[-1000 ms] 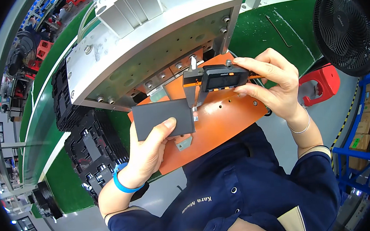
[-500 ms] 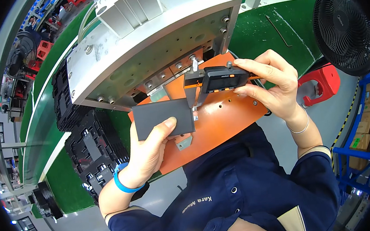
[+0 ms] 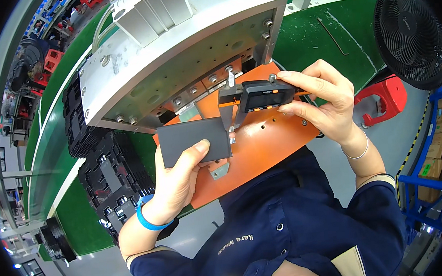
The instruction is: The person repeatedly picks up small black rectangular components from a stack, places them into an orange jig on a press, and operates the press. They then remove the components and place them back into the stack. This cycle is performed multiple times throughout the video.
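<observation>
Grey and matte, a rectangular slab point(image 3: 180, 141) adjoins the caliper point(image 3: 266, 100).

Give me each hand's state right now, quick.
Left hand: closed, holding the plate, thumb on top.
Right hand: closed, holding the caliper between thumb and finger.

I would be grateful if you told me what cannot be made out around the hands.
Head view: most fingers of the left hand, hidden beneath the dark grey rectangular plate.
Head view: any reading on the black digital caliper, too dark and small.
Head view: the ribbed silver metal block's top, cut off by the upper edge.
</observation>
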Available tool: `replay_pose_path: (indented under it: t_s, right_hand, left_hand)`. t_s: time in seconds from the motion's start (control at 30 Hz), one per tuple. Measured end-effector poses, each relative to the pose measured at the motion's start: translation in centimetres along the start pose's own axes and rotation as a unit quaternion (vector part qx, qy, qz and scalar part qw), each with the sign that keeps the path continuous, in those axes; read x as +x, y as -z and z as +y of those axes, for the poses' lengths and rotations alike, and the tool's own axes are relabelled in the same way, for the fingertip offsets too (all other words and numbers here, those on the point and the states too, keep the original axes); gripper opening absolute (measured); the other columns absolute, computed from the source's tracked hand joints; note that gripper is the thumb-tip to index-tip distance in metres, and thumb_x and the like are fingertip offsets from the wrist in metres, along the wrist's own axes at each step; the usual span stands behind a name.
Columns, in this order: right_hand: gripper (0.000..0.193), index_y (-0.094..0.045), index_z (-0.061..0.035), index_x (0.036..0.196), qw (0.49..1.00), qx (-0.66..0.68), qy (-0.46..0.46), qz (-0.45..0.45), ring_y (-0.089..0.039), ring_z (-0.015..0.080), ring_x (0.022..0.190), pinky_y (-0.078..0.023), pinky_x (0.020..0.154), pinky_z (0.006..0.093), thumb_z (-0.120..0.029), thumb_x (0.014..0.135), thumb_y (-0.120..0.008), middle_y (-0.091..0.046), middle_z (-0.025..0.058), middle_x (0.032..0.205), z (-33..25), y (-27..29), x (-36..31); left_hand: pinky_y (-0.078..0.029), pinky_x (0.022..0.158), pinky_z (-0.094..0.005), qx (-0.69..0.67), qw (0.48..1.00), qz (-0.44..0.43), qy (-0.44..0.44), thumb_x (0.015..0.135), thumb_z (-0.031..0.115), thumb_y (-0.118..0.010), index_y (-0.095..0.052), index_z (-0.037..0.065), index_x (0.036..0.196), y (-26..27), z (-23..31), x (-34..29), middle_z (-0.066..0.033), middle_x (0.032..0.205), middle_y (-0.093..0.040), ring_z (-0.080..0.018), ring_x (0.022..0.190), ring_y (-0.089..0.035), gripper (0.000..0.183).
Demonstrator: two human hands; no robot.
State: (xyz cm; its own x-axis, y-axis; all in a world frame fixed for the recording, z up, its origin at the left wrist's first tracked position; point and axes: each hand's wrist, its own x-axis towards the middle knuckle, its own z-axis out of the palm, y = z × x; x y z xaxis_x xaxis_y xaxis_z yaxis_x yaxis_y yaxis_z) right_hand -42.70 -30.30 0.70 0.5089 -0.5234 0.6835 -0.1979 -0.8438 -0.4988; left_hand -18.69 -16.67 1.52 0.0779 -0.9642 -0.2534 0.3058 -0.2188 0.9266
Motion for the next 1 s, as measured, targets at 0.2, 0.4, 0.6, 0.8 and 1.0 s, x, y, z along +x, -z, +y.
replay_pose_path:
  t_s: [0.2,0.4,0.6,0.8,1.0]
  right_hand:
    - [0.05,-0.073,-0.0097,0.113,1.0,0.002,0.003,0.001,-0.056,0.0123,0.062,-0.045,0.054,0.0244,-0.013,0.064,-0.086,-0.058,0.0035,0.074,0.08,-0.09,-0.02]
    - [0.05,-0.073,-0.0097,0.113,1.0,0.001,0.001,0.0,-0.056,0.0123,0.062,-0.045,0.054,0.0242,-0.014,0.064,-0.086,-0.058,0.0033,0.073,0.02,-0.06,-0.04]
    - [0.05,-0.073,-0.0091,0.112,1.0,-0.001,0.005,0.009,-0.056,0.0123,0.062,-0.045,0.053,0.0243,-0.013,0.064,-0.086,-0.058,0.0034,0.074,0.01,-0.05,-0.22]
    - [0.051,-0.073,-0.009,0.112,1.0,0.004,0.005,0.001,-0.056,0.0117,0.062,-0.045,0.052,0.024,-0.013,0.063,-0.087,-0.058,0.0029,0.074,-0.17,0.11,-0.39]
    - [0.051,-0.073,-0.0094,0.112,1.0,0.007,0.012,0.001,-0.056,0.0114,0.062,-0.044,0.052,0.0238,-0.014,0.064,-0.087,-0.058,0.0028,0.074,-0.15,-0.19,-0.41]
  left_hand:
    - [-0.058,0.086,-0.0384,0.001,1.0,-0.003,-0.003,0.09,0.019,-0.057,-0.047,-0.009,0.127,0.12,-0.02,0.02,-0.0238,0.114,-0.063,-0.0291,0.105,-0.066,0.048]
    - [-0.057,0.088,-0.0389,0.006,1.0,-0.002,-0.007,0.09,0.019,-0.057,-0.047,-0.009,0.128,0.25,-0.16,0.07,-0.0236,0.114,-0.063,-0.0283,0.105,-0.066,0.048]
    - [-0.057,0.086,-0.0384,0.008,1.0,-0.009,-0.01,0.091,0.019,-0.056,-0.048,-0.009,0.127,0.34,-0.07,0.08,-0.0236,0.113,-0.064,-0.0272,0.102,-0.067,0.046]
    - [-0.058,0.082,-0.0404,-0.008,1.0,0.006,-0.013,0.09,0.015,-0.057,-0.05,-0.009,0.118,0.87,-0.6,0.01,-0.0219,0.108,-0.064,-0.0276,0.096,-0.068,0.038]
    - [-0.059,0.082,-0.043,-0.026,0.999,0.014,-0.017,0.09,0.014,-0.057,-0.05,-0.008,0.117,0.44,-0.48,0.05,-0.0206,0.108,-0.063,-0.0277,0.095,-0.068,0.036]
